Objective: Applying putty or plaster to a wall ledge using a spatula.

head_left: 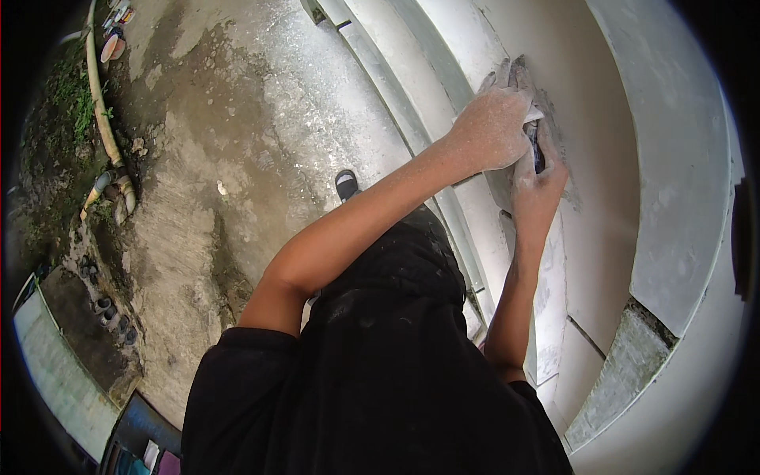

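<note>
Both hands are together against the white wall (586, 142) at the upper right, coated in pale dust. My left hand (495, 127) is closed, its fingertips pressed to the wall; what lies under them is hidden. A small white folded piece (533, 115) sticks out beside its palm. Just below and to the right, my right hand (541, 178) is closed around a small dark piece (539, 150), mostly covered by the fingers, so its kind cannot be made out. Grey smudges mark the wall around the hands.
Pale stepped ledges (388, 79) run along the wall's foot. On the stained concrete ground (182, 198) stands my foot in a dark sandal (346, 185). A pipe (103, 119) runs along the left, with several shoes (111, 317) nearer. A grey band (673, 158) curves along the right.
</note>
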`<state>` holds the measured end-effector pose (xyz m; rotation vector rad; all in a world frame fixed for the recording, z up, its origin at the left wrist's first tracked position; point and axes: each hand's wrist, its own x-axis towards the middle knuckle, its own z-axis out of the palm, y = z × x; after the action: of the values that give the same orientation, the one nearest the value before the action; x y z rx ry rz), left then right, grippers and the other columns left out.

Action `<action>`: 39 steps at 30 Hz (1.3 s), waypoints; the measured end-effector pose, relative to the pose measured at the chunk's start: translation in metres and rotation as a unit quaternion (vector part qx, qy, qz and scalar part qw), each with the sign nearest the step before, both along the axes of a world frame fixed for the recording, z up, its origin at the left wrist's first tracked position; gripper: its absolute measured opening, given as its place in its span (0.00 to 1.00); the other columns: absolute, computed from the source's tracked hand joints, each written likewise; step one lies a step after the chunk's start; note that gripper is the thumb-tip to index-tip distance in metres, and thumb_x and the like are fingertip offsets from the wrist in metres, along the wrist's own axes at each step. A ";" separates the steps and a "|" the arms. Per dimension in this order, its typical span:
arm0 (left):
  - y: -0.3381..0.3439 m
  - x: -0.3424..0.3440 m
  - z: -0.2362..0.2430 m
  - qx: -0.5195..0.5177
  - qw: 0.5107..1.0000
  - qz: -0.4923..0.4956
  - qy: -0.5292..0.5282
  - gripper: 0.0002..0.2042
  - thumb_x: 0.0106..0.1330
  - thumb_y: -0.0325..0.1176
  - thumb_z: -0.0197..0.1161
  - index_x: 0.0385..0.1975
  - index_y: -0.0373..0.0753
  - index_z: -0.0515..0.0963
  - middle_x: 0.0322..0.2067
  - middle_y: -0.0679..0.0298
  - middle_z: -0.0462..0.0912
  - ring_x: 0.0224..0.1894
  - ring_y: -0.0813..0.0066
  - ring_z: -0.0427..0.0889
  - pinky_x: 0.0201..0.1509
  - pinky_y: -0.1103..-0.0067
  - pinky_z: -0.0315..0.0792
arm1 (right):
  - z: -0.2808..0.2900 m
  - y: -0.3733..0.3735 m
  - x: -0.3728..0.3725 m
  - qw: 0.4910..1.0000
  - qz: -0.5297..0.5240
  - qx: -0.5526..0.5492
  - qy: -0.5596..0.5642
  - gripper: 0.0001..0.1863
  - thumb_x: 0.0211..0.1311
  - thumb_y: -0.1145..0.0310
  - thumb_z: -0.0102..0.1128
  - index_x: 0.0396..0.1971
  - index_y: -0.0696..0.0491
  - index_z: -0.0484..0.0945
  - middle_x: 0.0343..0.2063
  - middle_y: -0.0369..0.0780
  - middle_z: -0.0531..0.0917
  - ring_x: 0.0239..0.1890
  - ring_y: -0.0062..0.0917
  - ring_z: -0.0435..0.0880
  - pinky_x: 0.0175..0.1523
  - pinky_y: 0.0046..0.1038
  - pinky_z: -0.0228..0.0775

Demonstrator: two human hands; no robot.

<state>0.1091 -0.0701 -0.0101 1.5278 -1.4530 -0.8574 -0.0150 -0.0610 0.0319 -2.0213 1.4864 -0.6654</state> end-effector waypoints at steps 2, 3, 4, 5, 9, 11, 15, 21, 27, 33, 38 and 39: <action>0.004 -0.007 -0.012 -0.120 0.991 0.063 -0.013 0.26 0.50 0.22 0.58 0.53 0.21 0.70 0.48 0.29 0.74 0.60 0.32 0.67 0.71 0.54 0.55 | -0.008 0.005 -0.002 0.999 0.035 -0.031 -0.009 0.22 0.63 0.78 0.55 0.58 0.67 0.74 0.54 0.56 0.80 0.60 0.36 0.78 0.67 0.32 0.60; 0.001 -0.012 -0.016 -0.188 0.973 0.114 -0.072 0.24 0.51 0.21 0.57 0.52 0.22 0.71 0.46 0.31 0.76 0.58 0.34 0.70 0.71 0.55 0.56 | -0.004 0.006 0.002 0.999 0.021 -0.020 -0.013 0.23 0.63 0.80 0.54 0.59 0.67 0.72 0.53 0.57 0.80 0.58 0.36 0.80 0.65 0.31 0.63; -0.002 -0.002 -0.006 -0.191 0.972 0.112 -0.073 0.24 0.51 0.21 0.57 0.52 0.22 0.71 0.46 0.31 0.76 0.58 0.34 0.70 0.71 0.55 0.56 | -0.005 0.006 0.008 0.999 0.019 -0.023 -0.015 0.23 0.63 0.80 0.54 0.59 0.67 0.72 0.53 0.57 0.80 0.58 0.36 0.80 0.65 0.31 0.63; -0.004 0.010 0.013 -0.046 0.999 0.026 -0.010 0.26 0.51 0.21 0.56 0.54 0.22 0.70 0.50 0.31 0.74 0.61 0.33 0.67 0.73 0.55 0.53 | -0.007 0.008 0.010 0.999 0.015 -0.036 -0.013 0.24 0.63 0.80 0.53 0.60 0.67 0.71 0.52 0.57 0.81 0.57 0.34 0.81 0.64 0.31 0.64; 0.007 0.007 0.006 0.000 0.999 -0.016 0.039 0.26 0.51 0.19 0.54 0.55 0.22 0.70 0.51 0.31 0.73 0.62 0.31 0.65 0.70 0.55 0.58 | -0.005 0.017 0.006 0.999 0.012 -0.006 -0.039 0.25 0.62 0.81 0.53 0.61 0.69 0.69 0.48 0.56 0.83 0.50 0.28 0.82 0.61 0.29 0.66; 0.004 0.000 0.004 -0.085 0.995 0.030 -0.032 0.24 0.50 0.20 0.55 0.52 0.22 0.71 0.49 0.33 0.75 0.59 0.34 0.69 0.66 0.54 0.63 | 0.003 0.008 -0.001 0.999 0.031 0.006 -0.044 0.25 0.62 0.80 0.52 0.61 0.68 0.69 0.48 0.55 0.83 0.48 0.26 0.81 0.61 0.28 0.65; 0.003 -0.005 -0.003 -0.079 0.996 0.032 -0.002 0.12 0.51 0.23 0.59 0.36 0.25 0.77 0.33 0.40 0.80 0.44 0.39 0.78 0.58 0.56 0.66 | 0.004 0.017 0.000 1.000 0.019 0.007 -0.022 0.24 0.63 0.79 0.52 0.60 0.67 0.70 0.49 0.54 0.83 0.50 0.28 0.81 0.62 0.29 0.65; -0.013 -0.008 -0.011 -0.209 0.962 0.133 -0.119 0.20 0.53 0.25 0.60 0.46 0.20 0.74 0.39 0.34 0.79 0.53 0.37 0.75 0.64 0.56 0.62 | -0.005 -0.001 -0.002 0.999 -0.004 0.034 -0.029 0.25 0.62 0.80 0.52 0.61 0.66 0.71 0.49 0.54 0.83 0.50 0.28 0.81 0.63 0.28 0.64; 0.003 -0.016 -0.007 -0.128 0.990 0.049 -0.029 0.28 0.50 0.22 0.57 0.55 0.18 0.68 0.61 0.25 0.62 0.69 0.30 0.54 0.74 0.51 0.49 | -0.011 0.009 -0.009 0.995 -0.017 0.054 -0.084 0.25 0.61 0.81 0.51 0.60 0.66 0.71 0.51 0.55 0.82 0.56 0.35 0.80 0.67 0.31 0.59; -0.003 -0.009 -0.020 -0.209 0.964 0.128 -0.106 0.16 0.53 0.27 0.61 0.38 0.20 0.77 0.38 0.32 0.79 0.59 0.33 0.71 0.70 0.51 0.55 | -0.003 0.015 -0.001 0.998 -0.011 0.042 -0.052 0.26 0.58 0.81 0.50 0.59 0.68 0.71 0.52 0.56 0.81 0.55 0.35 0.81 0.67 0.32 0.60; -0.012 0.003 -0.004 -0.094 0.992 0.055 -0.059 0.08 0.53 0.26 0.61 0.28 0.27 0.77 0.32 0.39 0.81 0.45 0.40 0.79 0.68 0.51 0.58 | -0.011 0.001 0.010 0.999 0.017 -0.022 -0.037 0.26 0.58 0.81 0.49 0.58 0.69 0.72 0.51 0.56 0.81 0.57 0.35 0.80 0.67 0.32 0.60; -0.010 0.005 -0.003 -0.107 0.992 0.053 -0.047 0.13 0.50 0.24 0.60 0.36 0.26 0.77 0.32 0.38 0.80 0.45 0.39 0.78 0.67 0.51 0.59 | -0.014 0.001 0.005 0.998 -0.006 0.023 -0.060 0.26 0.57 0.81 0.49 0.58 0.69 0.72 0.52 0.56 0.81 0.58 0.35 0.79 0.67 0.32 0.60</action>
<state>0.1140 -0.0802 -0.0134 1.4844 -1.4662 -0.5528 -0.0098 -0.0602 0.0176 -1.9052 1.4323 -0.7384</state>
